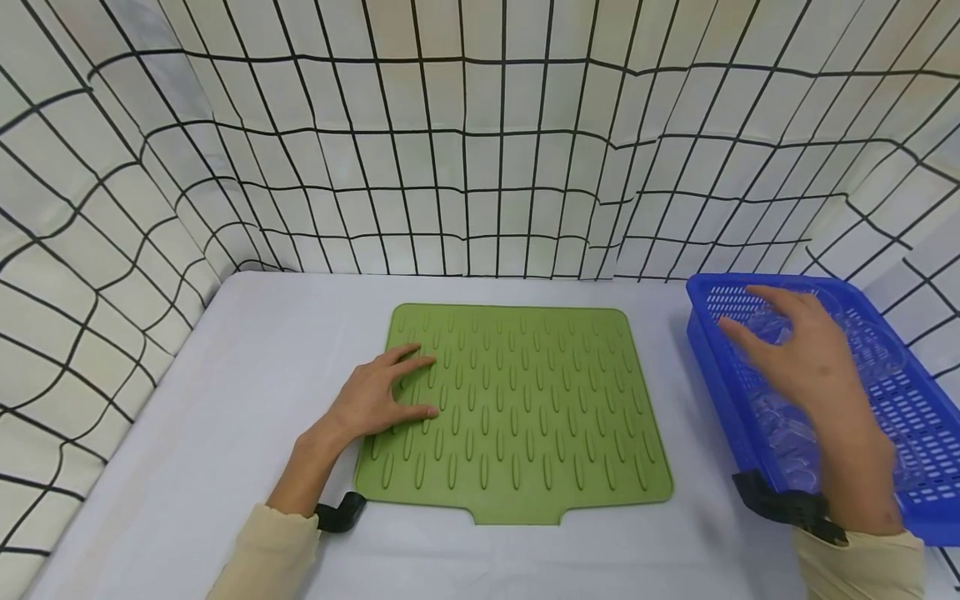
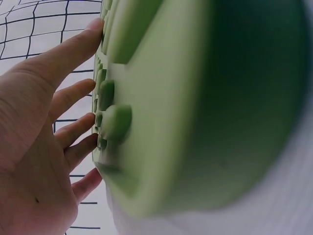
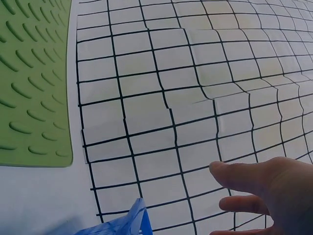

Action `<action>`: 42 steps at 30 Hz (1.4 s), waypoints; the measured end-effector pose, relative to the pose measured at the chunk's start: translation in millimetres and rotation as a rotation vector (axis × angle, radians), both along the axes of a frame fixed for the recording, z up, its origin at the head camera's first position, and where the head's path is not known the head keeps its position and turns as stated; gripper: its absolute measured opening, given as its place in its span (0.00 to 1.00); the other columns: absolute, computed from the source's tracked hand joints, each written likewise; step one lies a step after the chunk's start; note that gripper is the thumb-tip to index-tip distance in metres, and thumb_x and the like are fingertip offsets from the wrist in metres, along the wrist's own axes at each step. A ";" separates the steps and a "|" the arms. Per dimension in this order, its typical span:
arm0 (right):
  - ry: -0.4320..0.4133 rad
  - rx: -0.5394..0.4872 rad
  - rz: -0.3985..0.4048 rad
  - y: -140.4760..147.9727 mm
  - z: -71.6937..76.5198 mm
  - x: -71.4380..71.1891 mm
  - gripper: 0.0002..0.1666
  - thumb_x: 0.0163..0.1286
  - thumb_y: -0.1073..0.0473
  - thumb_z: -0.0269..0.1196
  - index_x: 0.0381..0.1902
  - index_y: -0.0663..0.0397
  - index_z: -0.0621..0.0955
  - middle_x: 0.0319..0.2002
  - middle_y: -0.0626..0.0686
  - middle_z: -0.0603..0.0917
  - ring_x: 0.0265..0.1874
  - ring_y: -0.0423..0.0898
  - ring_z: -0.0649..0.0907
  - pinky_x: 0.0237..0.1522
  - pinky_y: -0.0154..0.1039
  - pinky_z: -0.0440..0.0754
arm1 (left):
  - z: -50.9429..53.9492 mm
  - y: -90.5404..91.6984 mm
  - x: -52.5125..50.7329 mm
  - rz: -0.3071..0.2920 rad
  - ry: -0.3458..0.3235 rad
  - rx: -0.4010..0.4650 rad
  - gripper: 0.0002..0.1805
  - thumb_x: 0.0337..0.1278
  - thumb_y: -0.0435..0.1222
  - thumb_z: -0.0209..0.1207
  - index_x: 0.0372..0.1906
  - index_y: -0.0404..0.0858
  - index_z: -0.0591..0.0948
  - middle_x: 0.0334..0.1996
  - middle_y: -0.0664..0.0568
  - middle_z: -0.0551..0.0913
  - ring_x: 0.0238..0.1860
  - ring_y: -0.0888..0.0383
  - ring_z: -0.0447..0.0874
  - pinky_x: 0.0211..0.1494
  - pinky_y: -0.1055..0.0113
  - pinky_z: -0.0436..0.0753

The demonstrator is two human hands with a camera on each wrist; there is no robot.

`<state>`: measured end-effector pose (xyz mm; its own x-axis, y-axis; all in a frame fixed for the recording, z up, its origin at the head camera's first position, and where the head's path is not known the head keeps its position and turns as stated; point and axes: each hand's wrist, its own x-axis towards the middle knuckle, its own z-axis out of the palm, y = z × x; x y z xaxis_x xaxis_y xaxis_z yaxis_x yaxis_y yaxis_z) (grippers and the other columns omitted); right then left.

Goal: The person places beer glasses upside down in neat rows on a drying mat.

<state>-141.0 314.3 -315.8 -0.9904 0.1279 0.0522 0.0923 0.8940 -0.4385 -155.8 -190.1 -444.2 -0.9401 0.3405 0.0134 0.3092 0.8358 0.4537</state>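
Observation:
A green mat (image 1: 517, 400) with rows of raised oval ridges lies flat on the white table. My left hand (image 1: 378, 396) rests on its left side, fingers spread and fingertips touching the ridges. The left wrist view shows those fingertips against the mat (image 2: 161, 122) from close up. Over the blue basket (image 1: 708, 367) at the right hovers my right hand (image 1: 806, 354), thumb and fingers apart and nothing between them. Inside the basket lie several clear plastic or glass items (image 1: 787, 437), partly hidden by the hand and forearm; their kind is hard to make out.
White walls with a black grid (image 1: 480, 158) stand behind the table and along both sides. White cloth (image 1: 225, 400) covers the table around the mat. The basket's tall rim borders the right side. A black band (image 1: 787, 504) sits on the right wrist.

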 end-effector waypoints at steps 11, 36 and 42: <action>-0.043 0.018 0.001 18.2 -3.6 4.4 0.47 0.78 0.31 0.53 0.84 0.49 0.58 0.76 0.75 0.61 0.70 0.79 0.64 0.62 0.82 0.65 | -0.2 -0.3 -0.6 -0.005 0.008 -0.005 0.43 0.53 0.57 0.74 0.73 0.46 0.76 0.78 0.41 0.67 0.75 0.33 0.69 0.72 0.34 0.74; -0.052 0.137 -0.036 62.4 -16.4 20.9 0.46 0.77 0.35 0.59 0.77 0.61 0.66 0.70 0.80 0.66 0.65 0.81 0.65 0.59 0.84 0.63 | -0.6 -0.5 0.5 0.004 0.017 -0.008 0.43 0.53 0.59 0.73 0.73 0.47 0.77 0.78 0.41 0.68 0.75 0.33 0.70 0.71 0.32 0.73; -0.037 0.157 -0.032 74.9 -23.1 21.1 0.46 0.76 0.36 0.61 0.75 0.65 0.67 0.71 0.80 0.65 0.64 0.81 0.66 0.59 0.84 0.64 | 0.4 0.7 1.7 0.001 0.020 -0.006 0.43 0.53 0.58 0.73 0.73 0.47 0.77 0.78 0.41 0.68 0.75 0.33 0.70 0.72 0.32 0.73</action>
